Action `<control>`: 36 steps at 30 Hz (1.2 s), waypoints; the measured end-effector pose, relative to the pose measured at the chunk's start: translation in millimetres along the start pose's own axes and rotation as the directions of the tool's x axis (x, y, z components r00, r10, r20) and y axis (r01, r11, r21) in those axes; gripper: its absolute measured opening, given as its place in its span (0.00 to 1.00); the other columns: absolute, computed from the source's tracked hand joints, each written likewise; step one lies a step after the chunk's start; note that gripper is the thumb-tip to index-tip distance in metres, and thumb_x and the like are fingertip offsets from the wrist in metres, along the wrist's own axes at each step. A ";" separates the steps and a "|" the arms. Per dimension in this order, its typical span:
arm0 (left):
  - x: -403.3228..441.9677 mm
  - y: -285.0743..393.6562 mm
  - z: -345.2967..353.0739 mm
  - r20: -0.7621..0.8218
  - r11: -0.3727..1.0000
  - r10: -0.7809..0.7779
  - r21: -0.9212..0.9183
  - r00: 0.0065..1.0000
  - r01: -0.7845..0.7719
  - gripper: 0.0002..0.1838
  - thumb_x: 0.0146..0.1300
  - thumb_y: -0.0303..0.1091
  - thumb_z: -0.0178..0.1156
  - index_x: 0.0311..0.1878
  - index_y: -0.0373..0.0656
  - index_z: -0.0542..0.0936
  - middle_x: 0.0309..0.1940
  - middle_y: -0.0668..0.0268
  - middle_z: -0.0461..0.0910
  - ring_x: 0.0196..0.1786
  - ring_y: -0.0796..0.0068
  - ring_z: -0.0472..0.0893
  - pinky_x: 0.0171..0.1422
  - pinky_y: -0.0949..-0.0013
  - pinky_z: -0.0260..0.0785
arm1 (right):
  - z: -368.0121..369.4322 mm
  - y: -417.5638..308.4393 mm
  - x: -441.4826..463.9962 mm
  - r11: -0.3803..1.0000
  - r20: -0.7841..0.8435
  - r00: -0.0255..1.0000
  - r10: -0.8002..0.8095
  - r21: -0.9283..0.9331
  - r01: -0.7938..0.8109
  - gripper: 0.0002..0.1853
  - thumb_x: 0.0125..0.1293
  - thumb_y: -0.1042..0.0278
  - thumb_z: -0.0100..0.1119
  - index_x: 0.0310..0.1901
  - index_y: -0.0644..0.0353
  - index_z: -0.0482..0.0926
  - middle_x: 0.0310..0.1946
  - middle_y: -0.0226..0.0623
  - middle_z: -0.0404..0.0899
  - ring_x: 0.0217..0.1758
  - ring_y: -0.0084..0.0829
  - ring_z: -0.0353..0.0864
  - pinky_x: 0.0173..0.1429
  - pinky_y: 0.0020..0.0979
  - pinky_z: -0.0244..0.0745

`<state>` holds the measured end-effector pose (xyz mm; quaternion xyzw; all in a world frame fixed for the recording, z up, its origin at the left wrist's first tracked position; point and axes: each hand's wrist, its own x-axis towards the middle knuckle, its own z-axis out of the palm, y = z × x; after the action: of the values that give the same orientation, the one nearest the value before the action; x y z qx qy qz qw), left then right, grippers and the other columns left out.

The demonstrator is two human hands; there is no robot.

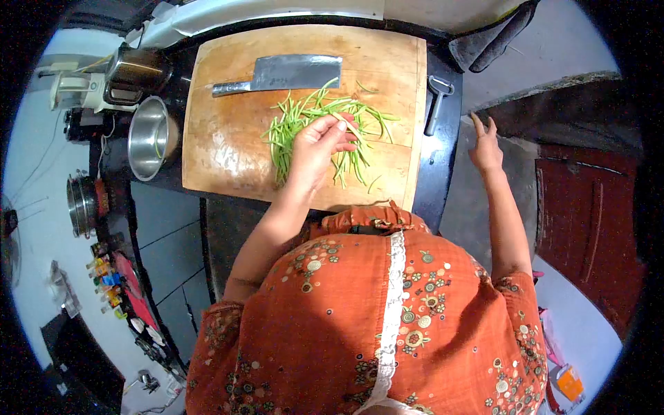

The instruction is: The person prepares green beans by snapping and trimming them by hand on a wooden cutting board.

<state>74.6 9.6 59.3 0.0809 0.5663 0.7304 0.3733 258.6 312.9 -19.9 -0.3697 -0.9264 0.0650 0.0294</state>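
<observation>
One metal bowl [143, 138] — green strip [158, 150] inside.

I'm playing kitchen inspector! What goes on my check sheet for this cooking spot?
Surface: pale wooden cutting board on glossy black counter.
Job's things: thin green vegetable strips loosely heaped; broad steel cleaver lying flat beside them.
Clutter: grey-handled peeler right of the board; round steel bowl left of it.
Fingers: left hand pinches a strip; right hand open, off the board, nothing seen in it.
Cables: thin white cord at left.
Surroundings: dark red panel at right.
</observation>
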 end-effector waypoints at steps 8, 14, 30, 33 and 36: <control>3.0 -17.2 13.2 0.120 0.982 0.008 -0.189 0.993 0.015 0.12 0.65 0.30 0.49 0.49 0.36 0.73 0.42 0.58 0.77 0.44 0.68 0.78 0.49 0.66 0.73 | -40.7 -114.1 -37.5 0.413 0.323 0.870 -0.372 0.897 -0.156 0.15 0.64 0.60 0.54 0.40 0.66 0.79 0.30 0.31 0.80 0.34 0.21 0.76 0.41 0.24 0.70; 3.7 -5.2 2.8 -0.001 0.953 0.220 0.213 0.976 -0.214 0.18 0.63 0.31 0.52 0.57 0.42 0.71 0.51 0.60 0.74 0.55 0.66 0.73 0.61 0.67 0.63 | -50.6 -140.4 -47.1 0.489 0.259 0.875 -0.408 0.872 -0.030 0.09 0.60 0.66 0.59 0.32 0.64 0.78 0.25 0.28 0.76 0.27 0.19 0.72 0.32 0.24 0.68; -2.2 -27.7 8.6 -0.107 0.951 0.136 0.294 0.985 -0.099 0.09 0.64 0.32 0.52 0.36 0.38 0.78 0.31 0.68 0.78 0.36 0.77 0.77 0.45 0.73 0.70 | -44.3 -168.1 -69.3 0.461 0.201 0.938 -0.283 0.886 -0.051 0.08 0.57 0.67 0.60 0.29 0.63 0.77 0.21 0.31 0.75 0.24 0.22 0.72 0.28 0.24 0.67; 3.6 -27.7 3.5 -0.169 0.998 0.051 -0.024 0.984 -0.056 0.10 0.66 0.33 0.49 0.37 0.38 0.76 0.32 0.66 0.77 0.36 0.76 0.76 0.46 0.70 0.70 | -42.3 -167.8 -69.8 0.287 0.314 0.909 -0.274 0.929 -0.235 0.08 0.60 0.68 0.59 0.30 0.65 0.77 0.21 0.25 0.74 0.25 0.14 0.68 0.28 0.19 0.64; 11.1 -20.8 -18.3 -0.237 0.994 0.056 -0.083 0.970 -0.077 0.09 0.67 0.33 0.47 0.37 0.39 0.75 0.32 0.65 0.76 0.37 0.74 0.76 0.48 0.68 0.71 | -40.2 -160.9 -65.4 0.206 0.355 0.889 -0.288 0.930 -0.304 0.09 0.61 0.67 0.57 0.31 0.65 0.77 0.21 0.24 0.74 0.25 0.14 0.67 0.29 0.19 0.63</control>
<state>66.3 4.3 31.2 -0.0039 0.5694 0.7720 0.2827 200.6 156.2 42.3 -0.2447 -0.6497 0.7188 0.0365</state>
